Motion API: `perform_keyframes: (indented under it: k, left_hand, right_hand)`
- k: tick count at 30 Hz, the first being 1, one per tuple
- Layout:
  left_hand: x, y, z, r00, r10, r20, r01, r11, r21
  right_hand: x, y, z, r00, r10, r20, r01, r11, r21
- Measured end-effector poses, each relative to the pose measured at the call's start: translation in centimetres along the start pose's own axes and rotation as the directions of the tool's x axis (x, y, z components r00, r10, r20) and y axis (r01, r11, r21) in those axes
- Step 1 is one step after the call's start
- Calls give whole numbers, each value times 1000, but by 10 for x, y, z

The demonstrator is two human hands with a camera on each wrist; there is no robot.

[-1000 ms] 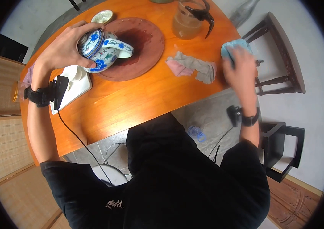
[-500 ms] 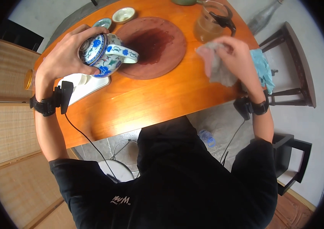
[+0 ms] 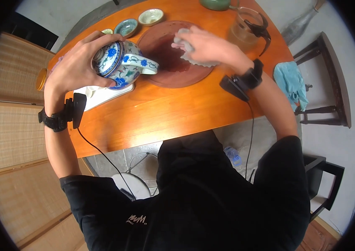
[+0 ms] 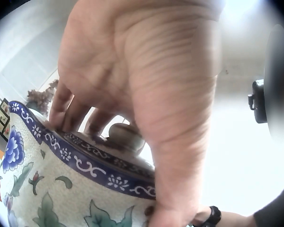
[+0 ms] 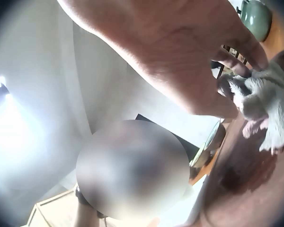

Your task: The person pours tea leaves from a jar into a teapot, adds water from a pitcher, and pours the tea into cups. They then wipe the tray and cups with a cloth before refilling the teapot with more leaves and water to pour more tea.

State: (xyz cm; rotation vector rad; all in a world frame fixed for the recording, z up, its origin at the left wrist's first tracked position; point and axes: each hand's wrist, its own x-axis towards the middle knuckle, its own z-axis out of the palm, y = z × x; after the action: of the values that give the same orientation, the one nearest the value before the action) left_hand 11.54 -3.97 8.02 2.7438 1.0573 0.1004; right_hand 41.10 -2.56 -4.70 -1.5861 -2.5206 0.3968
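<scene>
My left hand point(image 3: 75, 60) grips a blue-and-white floral teapot point(image 3: 123, 77), fingers and thumb spread across the lid and over its sides. In the left wrist view the lid knob point(image 4: 126, 137) shows beneath the palm, above a blue patterned rim. The teapot's handle points right, toward a round reddish-brown board point(image 3: 165, 31) with a dark wet patch. Over that board, my right hand point(image 3: 206, 46) pinches a crumpled grey cloth point(image 5: 270, 104). A pinkish part of the cloth shows below the fingers in the right wrist view.
Small bowls, one green-blue point(image 3: 126, 27) and one pale point(image 3: 150, 17), stand behind the board. A glass jug point(image 3: 242, 35) with a dark handle stands at the right, near a green pot point(image 3: 215, 4). A light-blue cloth point(image 3: 290, 83) hangs at the right edge. A white tray point(image 3: 110, 95) lies under the teapot.
My right hand left the light-blue cloth, picked up the grey cloth from the table and carried it left over the board. My left hand keeps its grip on the teapot.
</scene>
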Motion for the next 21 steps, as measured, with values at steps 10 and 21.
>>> perform_keyframes:
  k: [10,21]
  left_hand:
    - [0,-8,-1,999,37,9,-37,999,23]
    - [-1,-5,0,999,-38,-19,40,994,97]
  right_hand:
    - [77,48,20,992,-47,-120,52,998,40]
    - [99,-31,29,930,-341,-134,351,935,57]
